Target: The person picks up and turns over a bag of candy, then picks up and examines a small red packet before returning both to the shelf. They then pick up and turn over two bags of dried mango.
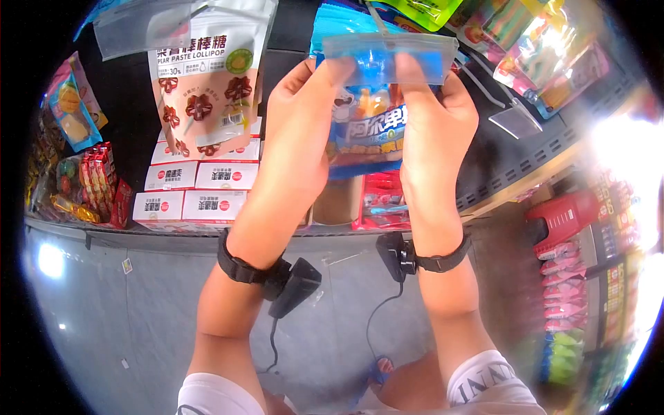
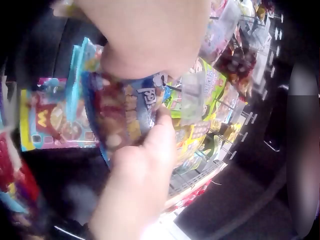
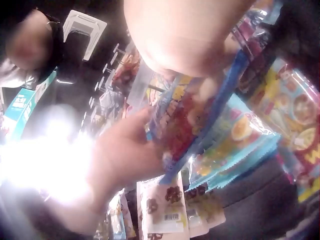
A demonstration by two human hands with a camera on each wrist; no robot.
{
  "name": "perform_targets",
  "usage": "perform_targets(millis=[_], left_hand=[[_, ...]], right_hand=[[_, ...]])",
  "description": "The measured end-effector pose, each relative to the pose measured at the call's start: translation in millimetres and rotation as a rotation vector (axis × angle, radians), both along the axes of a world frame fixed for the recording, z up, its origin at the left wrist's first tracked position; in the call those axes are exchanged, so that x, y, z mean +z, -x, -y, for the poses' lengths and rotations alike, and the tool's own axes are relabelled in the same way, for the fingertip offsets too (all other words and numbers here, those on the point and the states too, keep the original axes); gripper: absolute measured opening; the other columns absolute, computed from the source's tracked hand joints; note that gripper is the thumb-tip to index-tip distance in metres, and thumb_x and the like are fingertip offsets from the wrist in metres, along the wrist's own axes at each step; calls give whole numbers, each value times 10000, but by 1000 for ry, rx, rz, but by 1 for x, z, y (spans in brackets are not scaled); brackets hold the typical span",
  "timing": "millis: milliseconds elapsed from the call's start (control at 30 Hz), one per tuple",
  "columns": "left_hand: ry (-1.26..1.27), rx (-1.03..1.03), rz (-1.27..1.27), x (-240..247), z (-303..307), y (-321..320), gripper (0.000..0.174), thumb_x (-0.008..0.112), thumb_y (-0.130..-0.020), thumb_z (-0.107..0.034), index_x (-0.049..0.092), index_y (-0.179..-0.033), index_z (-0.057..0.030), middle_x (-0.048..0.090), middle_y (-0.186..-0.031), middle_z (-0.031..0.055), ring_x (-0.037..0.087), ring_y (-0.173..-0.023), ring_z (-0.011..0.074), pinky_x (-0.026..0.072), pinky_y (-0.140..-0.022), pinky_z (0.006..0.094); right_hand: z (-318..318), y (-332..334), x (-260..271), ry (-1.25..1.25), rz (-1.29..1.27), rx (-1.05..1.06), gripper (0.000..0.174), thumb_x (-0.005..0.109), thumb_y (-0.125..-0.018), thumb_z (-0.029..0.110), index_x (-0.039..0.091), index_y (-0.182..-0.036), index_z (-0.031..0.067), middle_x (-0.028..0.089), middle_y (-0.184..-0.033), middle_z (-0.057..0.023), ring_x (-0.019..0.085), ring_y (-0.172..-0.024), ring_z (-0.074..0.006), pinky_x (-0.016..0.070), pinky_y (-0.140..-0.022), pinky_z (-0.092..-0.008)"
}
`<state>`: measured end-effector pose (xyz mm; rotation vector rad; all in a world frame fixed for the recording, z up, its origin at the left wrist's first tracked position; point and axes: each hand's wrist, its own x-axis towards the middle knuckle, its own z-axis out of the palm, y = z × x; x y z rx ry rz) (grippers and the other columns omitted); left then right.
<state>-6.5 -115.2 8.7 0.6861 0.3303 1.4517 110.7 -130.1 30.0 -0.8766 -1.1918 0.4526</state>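
A blue snack bag (image 1: 370, 138) with Chinese lettering hangs upright before me in the head view, at a shelf hook (image 1: 378, 19). My left hand (image 1: 297, 121) pinches its upper left side, thumb in front and fingers curled behind. On the upper right side my right hand (image 1: 439, 117) pinches it the same way. Both thumbs overlap a clear plastic label holder (image 1: 387, 59) in front of the bag's top. In the left wrist view the bag (image 2: 130, 110) shows between both hands. The right wrist view shows the bag (image 3: 187, 112) tilted, its blue edge outward.
Left of the hands hangs a pear paste lollipop bag (image 1: 200, 90) above stacked white boxes (image 1: 225, 175). Red packets (image 1: 384, 200) lie below the snack bag. At right are more hanging bags (image 1: 546, 55) and an empty label holder (image 1: 515, 119). The shelf edge (image 1: 194, 234) runs below.
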Motion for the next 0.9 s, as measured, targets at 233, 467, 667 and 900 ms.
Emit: perform_targets(millis=[233, 467, 667, 900], left_hand=[[-32, 102, 2, -7, -6, -4, 165, 687, -898, -207, 587, -928, -80, 638, -869, 3, 635, -753, 79, 561, -662, 278], [-61, 152, -26, -9, -8, -5, 182, 713, -878, -202, 586, -912, -76, 608, -852, -13, 588, -752, 65, 522, -680, 262], [-132, 203, -83, -10, -9, -5, 188, 723, -878, -207, 600, -910, -68, 596, -846, -29, 528, -735, 37, 454, -681, 215], [-296, 391, -247, -13, -13, -5, 203, 716, -911, -206, 621, -955, -32, 605, -831, -44, 487, -720, 14, 407, -646, 181]], right_hand=[[-1, -7, -6, -47, -16, 158, 203, 722, -917, 187, 678, -992, 3, 657, -832, -32, 567, -747, -79, 450, -731, -236], [-3, -11, -5, -15, 10, 164, 200, 750, -881, 202, 699, -929, 14, 695, -771, -31, 601, -686, -54, 460, -652, -217], [-1, -7, -4, 23, -132, 199, 179, 748, -872, 180, 685, -909, 17, 693, -781, -37, 611, -701, -62, 461, -678, -223], [-6, -8, -13, -82, -21, 134, 150, 725, -892, 152, 667, -929, 18, 689, -809, -29, 604, -721, -59, 457, -667, -213]])
